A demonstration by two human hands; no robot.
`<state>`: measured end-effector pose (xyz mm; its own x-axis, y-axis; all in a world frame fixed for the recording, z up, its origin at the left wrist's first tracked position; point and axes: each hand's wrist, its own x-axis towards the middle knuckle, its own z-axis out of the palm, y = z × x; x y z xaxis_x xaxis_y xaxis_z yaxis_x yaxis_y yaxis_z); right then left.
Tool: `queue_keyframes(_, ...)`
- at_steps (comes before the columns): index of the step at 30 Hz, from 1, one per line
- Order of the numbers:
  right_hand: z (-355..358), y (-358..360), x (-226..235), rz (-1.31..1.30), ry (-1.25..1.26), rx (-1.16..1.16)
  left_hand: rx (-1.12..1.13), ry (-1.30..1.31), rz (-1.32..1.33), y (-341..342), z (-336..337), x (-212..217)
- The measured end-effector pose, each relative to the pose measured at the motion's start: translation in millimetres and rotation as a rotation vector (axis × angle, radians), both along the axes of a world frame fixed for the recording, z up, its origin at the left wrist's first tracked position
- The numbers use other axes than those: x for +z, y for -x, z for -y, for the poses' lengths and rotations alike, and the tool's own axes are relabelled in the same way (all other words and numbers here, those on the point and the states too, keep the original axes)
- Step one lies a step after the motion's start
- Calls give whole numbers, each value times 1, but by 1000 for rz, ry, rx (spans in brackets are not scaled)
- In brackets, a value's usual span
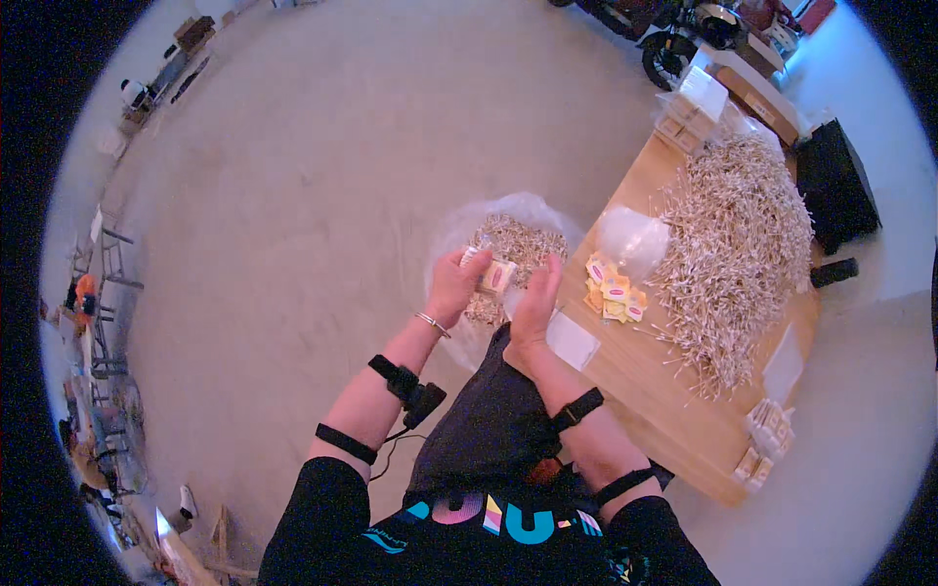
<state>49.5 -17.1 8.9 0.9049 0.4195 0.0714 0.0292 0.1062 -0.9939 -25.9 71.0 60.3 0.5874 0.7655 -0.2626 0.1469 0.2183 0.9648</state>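
Observation:
My left hand is closed around a small clear packet with a pale label bearing a red oval. Beside it my right hand is held edge-on, fingers stretched out and apart from the packet as far as I can see. Below both hands is a large clear plastic bag, standing open and filled with what look like loose cotton swabs. To the right, a pile of small yellow-and-white label cards lies on the wooden table.
A big heap of cotton swabs covers much of the table. Near it are a clear plastic bag, a white sheet, stacked white boxes and wrapped packs. A black crate stands beyond; a motorcycle is parked behind.

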Motion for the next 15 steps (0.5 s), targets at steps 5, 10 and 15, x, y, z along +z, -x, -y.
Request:
queue_keyframes(5, 27, -12, 24, -212, 9, 246, 56, -90, -43, -5, 59, 27)
queue_keyframes(10, 67, -14, 54, 82, 244, 258, 125, -73, 2, -12, 110, 49)
queue_keyframes(15, 111, -4, 86, 360, 558, 2, 46, -109, 66, -14, 153, 41)
